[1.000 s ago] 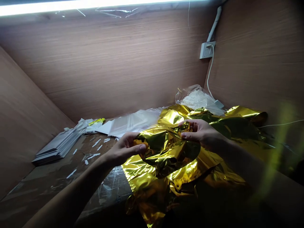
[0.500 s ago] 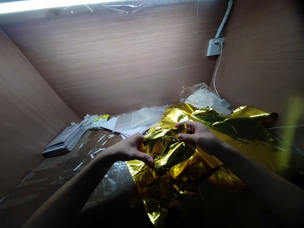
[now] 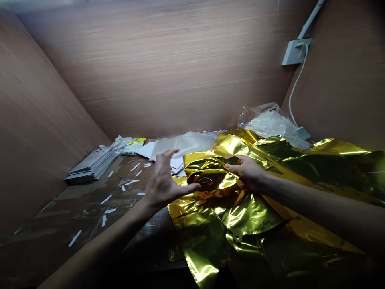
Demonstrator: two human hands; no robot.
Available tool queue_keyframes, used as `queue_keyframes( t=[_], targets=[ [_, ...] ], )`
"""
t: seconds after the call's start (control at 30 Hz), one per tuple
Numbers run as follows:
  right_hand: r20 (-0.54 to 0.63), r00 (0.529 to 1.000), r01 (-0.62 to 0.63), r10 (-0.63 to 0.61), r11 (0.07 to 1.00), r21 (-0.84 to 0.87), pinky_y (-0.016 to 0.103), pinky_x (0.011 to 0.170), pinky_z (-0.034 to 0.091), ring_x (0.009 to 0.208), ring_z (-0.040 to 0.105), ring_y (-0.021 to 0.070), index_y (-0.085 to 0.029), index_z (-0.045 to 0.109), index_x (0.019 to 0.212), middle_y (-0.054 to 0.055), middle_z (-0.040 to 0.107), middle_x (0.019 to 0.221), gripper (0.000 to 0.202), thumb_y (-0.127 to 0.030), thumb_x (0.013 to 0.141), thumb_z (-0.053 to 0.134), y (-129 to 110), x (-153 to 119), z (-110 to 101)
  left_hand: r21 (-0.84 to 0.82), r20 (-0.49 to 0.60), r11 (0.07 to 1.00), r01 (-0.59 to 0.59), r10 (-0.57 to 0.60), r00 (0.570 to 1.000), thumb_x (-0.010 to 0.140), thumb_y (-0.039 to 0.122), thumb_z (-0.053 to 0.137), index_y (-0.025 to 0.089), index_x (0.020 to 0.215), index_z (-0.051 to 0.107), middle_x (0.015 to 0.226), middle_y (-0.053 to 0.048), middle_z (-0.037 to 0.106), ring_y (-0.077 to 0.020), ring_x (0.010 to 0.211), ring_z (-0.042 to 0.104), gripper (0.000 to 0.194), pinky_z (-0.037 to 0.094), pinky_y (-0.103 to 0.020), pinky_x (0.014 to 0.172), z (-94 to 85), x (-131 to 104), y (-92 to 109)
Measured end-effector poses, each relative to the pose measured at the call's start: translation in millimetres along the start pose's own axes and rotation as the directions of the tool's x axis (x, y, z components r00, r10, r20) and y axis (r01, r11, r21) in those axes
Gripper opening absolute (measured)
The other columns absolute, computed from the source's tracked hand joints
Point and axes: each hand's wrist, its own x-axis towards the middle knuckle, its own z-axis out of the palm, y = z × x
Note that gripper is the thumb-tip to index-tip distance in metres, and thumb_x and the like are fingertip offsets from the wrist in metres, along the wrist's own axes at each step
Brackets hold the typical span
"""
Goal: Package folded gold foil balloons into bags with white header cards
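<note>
Crumpled, shiny gold foil sheeting [image 3: 249, 216] spreads over the right side of the table and hangs over its near edge. My right hand [image 3: 248, 170] pinches a gathered fold of this foil between thumb and fingers. To the left of that fold, my left hand [image 3: 164, 182] is open, its fingers raised and its thumb stretched toward the foil. The thumb tip lies close to the foil's edge; whether it touches I cannot tell. Part of the foil is hidden behind my right hand and forearm.
A stack of flat white pieces [image 3: 93, 164] stands at the left wall. White strips [image 3: 106, 199] are scattered on the brown table [image 3: 90, 218]. Clear plastic sheets [image 3: 186, 143] lie at the back, beside a clear bag of white sticks [image 3: 270, 124]. A wall socket [image 3: 296, 52] has a cable plugged in.
My left hand has let go of the foil and opened, moving slightly left. My right hand still holds its fold. The view has shifted, so the surroundings sit further right.
</note>
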Motion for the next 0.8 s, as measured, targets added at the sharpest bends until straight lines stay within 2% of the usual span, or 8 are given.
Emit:
queue_keyframes(
  t=[0.1, 0.2, 0.33, 0.43, 0.5, 0.6, 0.7, 0.8],
  targets=[
    [-0.018, 0.999, 0.037, -0.037, 0.999, 0.02, 0.035, 0.079, 0.06, 0.084, 0.07, 0.0228, -0.017, 0.068, 0.111, 0.006, 0.074, 0.092, 0.056, -0.027, 0.062, 0.094, 9.6, 15.2, 9.3, 0.149, -0.026, 0.988, -0.028, 0.032, 0.999, 0.068, 0.026, 0.082, 0.019, 0.124, 0.058, 0.125, -0.012, 0.054, -0.0262, 0.106, 0.062, 0.061, 0.058, -0.04, 0.086, 10.4, -12.7, 5.5],
    [-0.015, 0.998, 0.065, -0.065, 0.997, 0.035, 0.036, 0.079, 0.061, 0.085, 0.07, 0.0238, -0.018, 0.068, 0.114, 0.005, 0.073, 0.091, 0.061, -0.032, 0.062, 0.095, 23.0, 22.0, 20.1, 0.311, -0.043, 0.95, -0.032, 0.048, 0.998, 0.07, 0.005, 0.063, 0.018, 0.11, 0.06, 0.106, -0.008, 0.058, -0.0208, 0.084, 0.063, 0.043, 0.057, -0.034, 0.075, 16.6, -15.5, 2.9],
    [-0.028, 0.997, 0.069, -0.067, 0.995, 0.074, 0.038, 0.068, 0.062, 0.074, 0.07, 0.0247, -0.021, 0.066, 0.115, 0.003, 0.071, 0.084, 0.059, -0.037, 0.066, 0.093, 37.8, 20.8, 28.5, 0.495, -0.014, 0.864, -0.09, 0.112, 0.994, 0.068, -0.003, 0.05, 0.019, 0.102, 0.058, 0.098, -0.008, 0.063, -0.0228, 0.083, 0.066, 0.041, 0.056, -0.031, 0.069, 17.4, -12.7, -9.3],
    [-0.057, 0.996, 0.073, -0.068, 0.993, 0.09, 0.037, 0.057, 0.06, 0.064, 0.067, 0.0239, -0.022, 0.066, 0.114, 0.001, 0.068, 0.073, 0.054, -0.038, 0.07, 0.091, 43.7, 18.8, 29.5, 0.521, -0.018, 0.846, -0.112, 0.142, 0.99, 0.069, -0.004, 0.049, 0.018, 0.12, 0.054, 0.11, -0.01, 0.068, -0.0249, 0.093, 0.07, 0.056, 0.059, -0.032, 0.073, 19.8, -10.0, -14.1],
    [-0.084, 0.993, 0.09, -0.082, 0.991, 0.095, 0.036, 0.053, 0.058, 0.061, 0.066, 0.0237, -0.023, 0.065, 0.115, 0.0, 0.066, 0.07, 0.052, -0.039, 0.072, 0.09, 46.4, 18.5, 29.5, 0.512, -0.012, 0.847, -0.145, 0.176, 0.984, 0.07, -0.003, 0.051, 0.017, 0.13, 0.05, 0.117, -0.011, 0.068, -0.0275, 0.105, 0.069, 0.063, 0.061, -0.036, 0.084, 24.3, -5.9, -11.4],
    [-0.114, 0.988, 0.114, -0.102, 0.988, 0.101, 0.037, 0.057, 0.059, 0.067, 0.068, 0.0248, -0.024, 0.065, 0.114, 0.001, 0.068, 0.074, 0.05, -0.04, 0.073, 0.089, 51.5, 19.8, 30.5, 0.498, -0.014, 0.853, -0.153, 0.185, 0.983, 0.072, -0.005, 0.051, 0.015, 0.135, 0.046, 0.128, -0.016, 0.062, -0.0306, 0.119, 0.063, 0.065, 0.057, -0.042, 0.098, 34.5, 5.2, -1.9],
    [-0.128, 0.985, 0.133, -0.118, 0.985, 0.11, 0.038, 0.064, 0.061, 0.074, 0.069, 0.0259, -0.024, 0.066, 0.112, 0.002, 0.071, 0.082, 0.048, -0.04, 0.073, 0.088, 57.3, 22.1, 32.2, 0.562, -0.026, 0.82, -0.107, 0.147, 0.989, 0.08, -0.003, 0.052, 0.014, 0.128, 0.051, 0.13, -0.02, 0.055, -0.0338, 0.117, 0.059, 0.051, 0.058, -0.047, 0.094, 44.5, 17.8, 2.3],
    [-0.143, 0.981, 0.153, -0.134, 0.979, 0.132, 0.038, 0.068, 0.061, 0.076, 0.07, 0.0254, -0.024, 0.066, 0.109, 0.002, 0.072, 0.085, 0.042, -0.039, 0.075, 0.085, 59.5, 24.2, 33.2, 0.63, -0.062, 0.77, -0.102, 0.18, 0.982, 0.086, 0.003, 0.056, 0.014, 0.128, 0.052, 0.134, -0.022, 0.048, -0.0355, 0.117, 0.053, 0.044, 0.056, -0.05, 0.091, 49.7, 24.3, -3.9]
  ],
)
